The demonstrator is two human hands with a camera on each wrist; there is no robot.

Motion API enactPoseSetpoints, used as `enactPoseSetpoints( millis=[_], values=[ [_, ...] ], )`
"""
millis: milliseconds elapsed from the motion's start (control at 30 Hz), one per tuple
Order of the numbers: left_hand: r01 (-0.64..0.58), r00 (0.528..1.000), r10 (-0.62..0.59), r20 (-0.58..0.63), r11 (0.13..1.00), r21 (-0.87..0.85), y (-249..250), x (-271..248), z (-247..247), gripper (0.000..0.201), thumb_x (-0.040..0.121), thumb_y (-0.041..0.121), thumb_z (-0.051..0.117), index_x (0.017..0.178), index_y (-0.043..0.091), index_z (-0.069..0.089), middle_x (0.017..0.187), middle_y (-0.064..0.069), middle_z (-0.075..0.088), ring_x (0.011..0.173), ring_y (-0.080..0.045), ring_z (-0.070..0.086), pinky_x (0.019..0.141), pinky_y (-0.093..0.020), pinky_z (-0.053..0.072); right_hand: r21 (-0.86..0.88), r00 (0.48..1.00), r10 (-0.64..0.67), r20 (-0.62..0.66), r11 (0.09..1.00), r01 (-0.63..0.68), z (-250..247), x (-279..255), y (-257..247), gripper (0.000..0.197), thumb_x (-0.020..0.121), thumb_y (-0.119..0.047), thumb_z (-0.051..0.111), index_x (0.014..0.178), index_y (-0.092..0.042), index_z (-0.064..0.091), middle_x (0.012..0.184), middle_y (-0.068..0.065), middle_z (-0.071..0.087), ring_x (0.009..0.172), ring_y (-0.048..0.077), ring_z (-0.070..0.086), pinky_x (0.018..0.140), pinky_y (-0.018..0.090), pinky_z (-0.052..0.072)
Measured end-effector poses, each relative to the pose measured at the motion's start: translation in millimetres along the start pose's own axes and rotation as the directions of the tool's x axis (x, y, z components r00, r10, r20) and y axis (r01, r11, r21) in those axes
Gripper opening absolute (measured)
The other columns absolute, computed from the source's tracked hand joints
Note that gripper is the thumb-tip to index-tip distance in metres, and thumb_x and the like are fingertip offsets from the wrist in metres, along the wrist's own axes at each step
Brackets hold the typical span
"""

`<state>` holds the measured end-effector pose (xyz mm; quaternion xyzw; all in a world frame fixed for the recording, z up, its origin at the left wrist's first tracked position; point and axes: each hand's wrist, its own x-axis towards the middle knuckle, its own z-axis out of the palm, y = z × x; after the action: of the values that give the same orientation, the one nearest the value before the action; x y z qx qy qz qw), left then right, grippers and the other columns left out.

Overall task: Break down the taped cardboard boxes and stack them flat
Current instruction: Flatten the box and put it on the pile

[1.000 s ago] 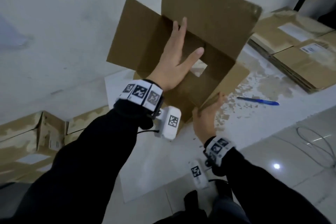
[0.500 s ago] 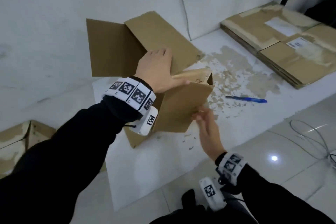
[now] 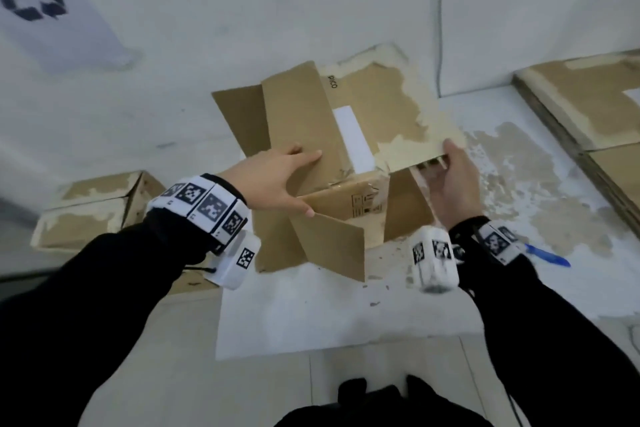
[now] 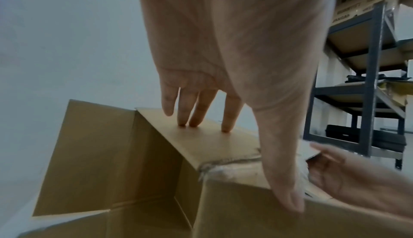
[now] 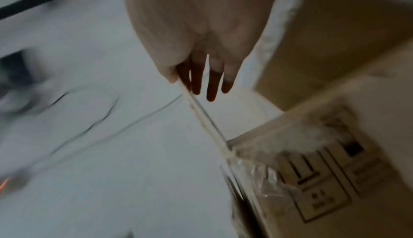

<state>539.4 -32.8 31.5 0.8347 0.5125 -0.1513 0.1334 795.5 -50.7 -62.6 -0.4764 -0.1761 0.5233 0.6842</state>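
A brown cardboard box point(image 3: 363, 208) stands on the white sheet point(image 3: 311, 315) with its flaps spread. My left hand point(image 3: 277, 180) lies flat on the left top flap point(image 3: 301, 121), fingers straight, thumb against the front wall. In the left wrist view the fingertips point(image 4: 225, 123) press on that flap. My right hand point(image 3: 450, 184) pinches the edge of the right flap point(image 3: 398, 114), thumb above and fingers beneath. The right wrist view shows my right hand point(image 5: 201, 82) on that flap edge point(image 5: 205, 121). Torn clear tape clings to the box's corner point(image 5: 257, 171).
A stack of flattened boxes point(image 3: 588, 107) lies at the right. Taped boxes point(image 3: 93, 208) sit at the left by the wall. A blue pen point(image 3: 547, 256) lies on the sheet behind my right wrist. A metal shelf rack point(image 4: 375, 82) stands further right.
The box came down from in front of the wall and turned over onto the sheet. My left hand left its inside for the top flap; my right hand moved from the lower corner to the right flap.
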Motion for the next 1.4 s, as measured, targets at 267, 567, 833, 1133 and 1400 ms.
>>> enactPoseSetpoints(
  millis=[267, 567, 833, 1133, 1400],
  values=[
    [0.071, 0.997, -0.075, 0.016, 0.983, 0.171, 23, -35, -12, 0.123, 0.067, 0.068, 0.069, 0.153, 0.020, -0.005, 0.160, 0.004, 0.009, 0.138, -0.021, 0.030, 0.109, -0.032, 0.031, -0.404, 0.581, -0.157, 0.798, 0.577, 0.710, 33, -8, -24, 0.035, 0.096, -0.042, 0.038, 0.121, -0.028, 0.058, 0.118, -0.003, 0.058, 0.113, 0.013, 0.052, 0.096, 0.029, 0.041],
    [0.280, 0.624, -0.321, -0.713, 0.943, -0.179, 85, -31, -2, 0.048, 0.095, 0.048, 0.033, 0.111, 0.007, 0.052, 0.105, -0.010, 0.057, 0.094, -0.027, 0.052, 0.086, -0.039, 0.036, -0.671, 0.655, 0.203, 0.727, 0.413, 0.616, 61, 38, -33, 0.071, 0.078, -0.056, 0.065, 0.132, -0.018, 0.039, 0.133, -0.001, 0.045, 0.119, 0.015, 0.045, 0.099, 0.035, 0.040],
    [0.556, 0.722, -0.491, -0.487, 0.831, -0.014, 127, 56, -3, 0.059, 0.097, 0.044, 0.035, 0.142, 0.005, 0.036, 0.157, -0.018, 0.018, 0.147, -0.032, 0.007, 0.114, -0.048, 0.017, -0.552, 0.604, 0.283, 0.745, -0.245, 0.797, -2, 14, -46, 0.041, 0.099, -0.046, 0.027, 0.125, -0.021, 0.047, 0.100, 0.004, 0.066, 0.093, 0.026, 0.061, 0.090, 0.041, 0.041],
    [0.492, 0.721, -0.586, -0.369, 0.809, -0.321, 111, 42, 73, 0.115, 0.067, 0.093, 0.021, 0.153, 0.020, -0.001, 0.160, -0.014, -0.008, 0.146, -0.033, -0.009, 0.118, -0.050, 0.000, -0.708, 0.419, 0.698, 0.581, 0.179, 0.683, -35, -51, -55, 0.030, 0.101, -0.033, 0.034, 0.115, -0.008, 0.042, 0.089, 0.007, 0.058, 0.074, 0.020, 0.058, 0.065, 0.035, 0.050],
    [0.421, 0.782, -0.486, -0.390, 0.873, -0.244, 92, 41, 73, 0.113, 0.064, 0.085, 0.027, 0.152, 0.022, -0.005, 0.159, -0.011, -0.013, 0.145, -0.030, -0.016, 0.118, -0.047, -0.003, -0.821, 0.789, 0.229, 0.571, 0.188, 0.539, 30, 101, -37, 0.068, 0.086, -0.050, 0.058, 0.141, -0.020, 0.032, 0.100, 0.006, 0.064, 0.087, 0.021, 0.063, 0.069, 0.034, 0.055]
  ],
)
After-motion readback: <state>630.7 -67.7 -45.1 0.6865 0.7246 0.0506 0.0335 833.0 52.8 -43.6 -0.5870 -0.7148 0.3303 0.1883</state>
